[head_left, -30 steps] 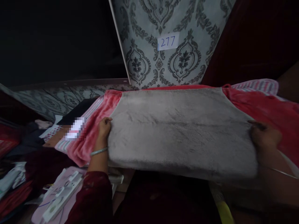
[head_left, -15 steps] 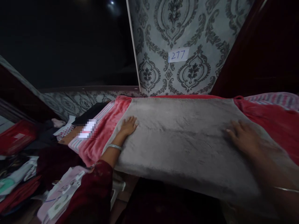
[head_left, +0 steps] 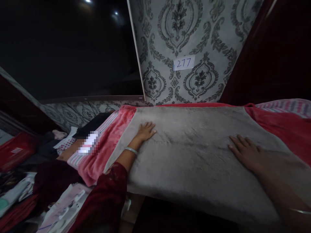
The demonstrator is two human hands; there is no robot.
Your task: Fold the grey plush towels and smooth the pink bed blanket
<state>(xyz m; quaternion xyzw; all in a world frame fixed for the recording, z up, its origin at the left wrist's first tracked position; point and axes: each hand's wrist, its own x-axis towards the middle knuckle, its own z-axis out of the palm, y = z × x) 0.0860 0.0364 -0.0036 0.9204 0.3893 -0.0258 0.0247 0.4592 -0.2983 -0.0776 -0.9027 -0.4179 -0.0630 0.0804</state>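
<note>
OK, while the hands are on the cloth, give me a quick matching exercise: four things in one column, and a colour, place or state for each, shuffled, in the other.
Things:
1. left hand
2. cloth under that hand
3. paper marked 277
4. screen

Descriptions:
a. black, at upper left of the picture
b. gray, spread out
c. palm down, fingers out
d. up on the patterned wall

Pairs: 1-c, 2-b, 3-d, 4-a

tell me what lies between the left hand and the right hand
In the head view, a creased stretch of the grey cloth lies between the left hand and the right hand.
</note>
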